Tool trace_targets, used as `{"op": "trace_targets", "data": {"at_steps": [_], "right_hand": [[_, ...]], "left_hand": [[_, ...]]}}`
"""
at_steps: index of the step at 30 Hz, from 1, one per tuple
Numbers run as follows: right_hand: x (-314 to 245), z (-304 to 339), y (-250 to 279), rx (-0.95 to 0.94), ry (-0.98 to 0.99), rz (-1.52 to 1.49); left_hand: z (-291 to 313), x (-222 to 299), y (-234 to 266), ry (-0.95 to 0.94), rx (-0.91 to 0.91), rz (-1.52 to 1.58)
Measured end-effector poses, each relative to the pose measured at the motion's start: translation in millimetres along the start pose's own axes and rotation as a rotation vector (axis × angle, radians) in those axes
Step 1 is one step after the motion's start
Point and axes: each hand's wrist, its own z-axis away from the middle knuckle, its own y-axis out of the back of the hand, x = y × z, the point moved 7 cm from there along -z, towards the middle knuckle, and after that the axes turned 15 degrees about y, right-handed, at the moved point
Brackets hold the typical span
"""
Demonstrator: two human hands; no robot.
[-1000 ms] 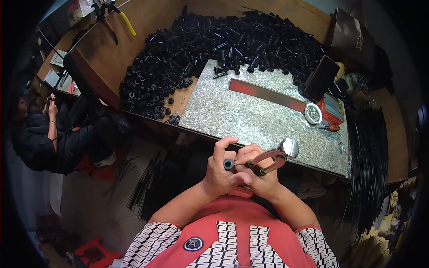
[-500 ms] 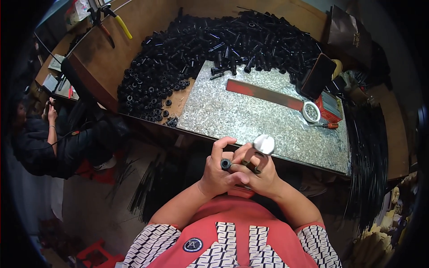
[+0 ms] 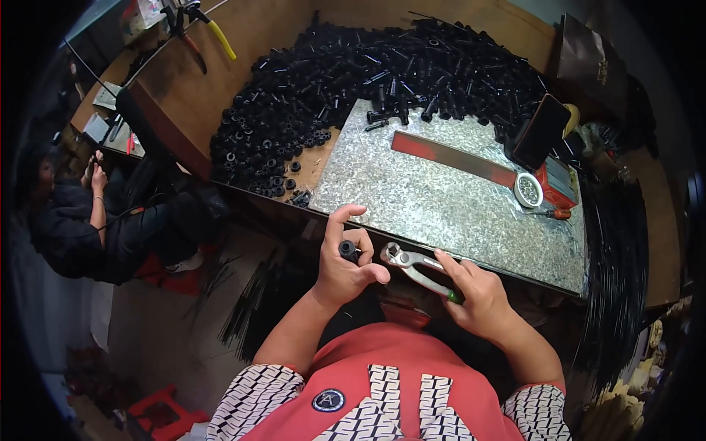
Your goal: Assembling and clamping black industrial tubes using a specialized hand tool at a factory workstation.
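So, L hand (image 3: 340,273) holds blk tube (image 3: 349,251), R hand (image 3: 478,295) metal pincers (image 3: 409,260).

Plier handles (image 3: 434,287) part-hidden, shirt (image 3: 401,375) cut off

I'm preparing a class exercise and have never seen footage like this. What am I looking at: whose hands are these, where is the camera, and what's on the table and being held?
There is no machine here: a person works bare-handed. The view comes from a wide fisheye camera on that person's head, looking down, so straight edges bend near the rim. The left hand holds a black part with a hole in its end. The right hand holds metal pincers. On the mottled grey board lie a reddish strip, a small white bowl and an orange-handled screwdriver. Black parts are heaped behind. Another person sits at the left.
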Motion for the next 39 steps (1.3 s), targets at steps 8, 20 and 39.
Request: {"op": "trace_targets", "data": {"at_steps": [8,20,39], "right_hand": [[-10.7,2.5,5.9,-0.004,0.031,0.207],[-9.5,4.6,15.5,0.005,0.113,0.433],[-5.8,6.1,16.7,-0.153,-0.009,0.093]], "left_hand": [[-0.4,0.7,-24.0,-0.02,-0.085,-0.205],[1.3,-0.6,-32.3,-0.005,-0.11,-0.196],[0.1,1.0,-38.5,-0.003,-0.117,-0.231]]}}
